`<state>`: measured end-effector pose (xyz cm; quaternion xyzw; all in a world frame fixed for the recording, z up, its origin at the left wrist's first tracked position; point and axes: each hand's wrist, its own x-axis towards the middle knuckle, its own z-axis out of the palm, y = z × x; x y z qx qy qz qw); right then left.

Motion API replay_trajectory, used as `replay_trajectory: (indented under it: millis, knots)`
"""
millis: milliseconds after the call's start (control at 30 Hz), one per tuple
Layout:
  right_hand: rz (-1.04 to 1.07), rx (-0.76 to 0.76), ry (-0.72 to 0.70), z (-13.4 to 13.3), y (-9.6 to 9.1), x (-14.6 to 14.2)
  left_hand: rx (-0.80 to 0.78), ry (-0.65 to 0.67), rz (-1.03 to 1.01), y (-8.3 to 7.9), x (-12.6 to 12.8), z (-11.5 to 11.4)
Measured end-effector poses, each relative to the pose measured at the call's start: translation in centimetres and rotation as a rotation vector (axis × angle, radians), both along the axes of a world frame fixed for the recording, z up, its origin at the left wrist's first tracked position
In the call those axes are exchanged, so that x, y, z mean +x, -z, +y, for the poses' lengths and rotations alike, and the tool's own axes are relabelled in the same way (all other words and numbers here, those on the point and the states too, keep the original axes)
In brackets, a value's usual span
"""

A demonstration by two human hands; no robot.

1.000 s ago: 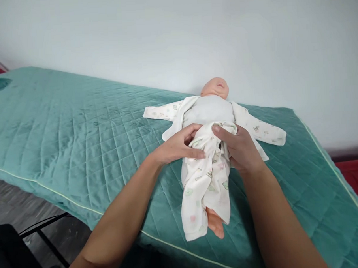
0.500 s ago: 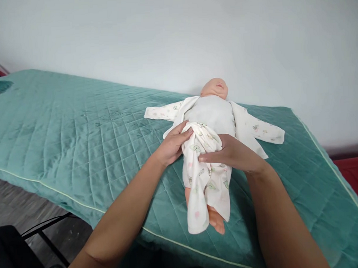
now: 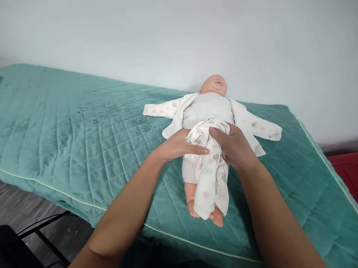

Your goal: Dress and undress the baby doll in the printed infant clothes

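A baby doll (image 3: 214,85) lies on its back, its head by the wall and its feet toward me. An open white printed jacket (image 3: 249,121) is on it, both sleeves spread sideways. Over the doll's legs, my left hand (image 3: 182,145) grips the left side of white printed baby pants (image 3: 208,168), thumb laid across the cloth. On the other side, my right hand (image 3: 231,143) pinches the gathered waistband with its thumb on top. The pant legs hang down over the shins, and the doll's feet (image 3: 216,218) show below them.
A green quilted cover (image 3: 107,125) spreads over the bed under the doll. The white wall (image 3: 163,40) rises behind. Red plastic furniture (image 3: 351,178) stands at the right, and a black object (image 3: 15,251) is at the lower left.
Both hands have shifted slightly to the right with the pants, bunching the waistband. My right thumb has moved up onto the waistband, and the left thumb now lies lower across the cloth.
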<state>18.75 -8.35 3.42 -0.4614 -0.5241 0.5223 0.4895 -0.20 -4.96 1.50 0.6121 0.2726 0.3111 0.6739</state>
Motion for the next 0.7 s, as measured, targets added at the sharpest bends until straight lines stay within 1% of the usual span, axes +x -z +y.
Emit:
replay_trajectory:
  millis: [67,133,200,267,300,367,467,567,633,700]
  knots:
    - [-0.080,-0.005,-0.073,-0.2,-0.4,0.2,-0.080,-0.057,-0.155,0.7,0.2,0.1]
    - [-0.207,-0.007,-0.162,-0.4,-0.9,0.5,-0.136,-0.091,-0.280,1.3,0.5,0.2]
    - [-0.345,-0.018,-0.263,-0.5,-1.6,0.5,-0.159,-0.113,-0.335,1.6,0.7,0.3]
    - [-0.436,-0.039,-0.330,-0.7,-2.0,0.5,-0.169,-0.138,-0.345,1.6,0.8,0.3]
    - [-0.458,-0.048,-0.340,-0.7,-2.1,0.5,-0.173,-0.154,-0.341,1.5,0.9,0.2]
    - [-0.459,-0.053,-0.313,-0.8,-2.0,0.4,-0.184,-0.180,-0.330,1.4,0.9,0.1]
    - [-0.395,-0.031,-0.238,-0.8,-1.3,0.3,-0.197,-0.178,-0.319,1.1,0.8,0.0]
    - [-0.322,0.000,-0.193,-0.7,-0.7,0.4,-0.205,-0.176,-0.321,0.9,0.9,-0.5]
    - [-0.287,0.009,-0.182,-0.6,-0.6,0.6,-0.213,-0.189,-0.335,0.8,0.8,-1.3]
    - [-0.290,0.014,-0.197,-0.6,-0.7,0.7,-0.235,-0.203,-0.367,0.6,0.7,-2.8]
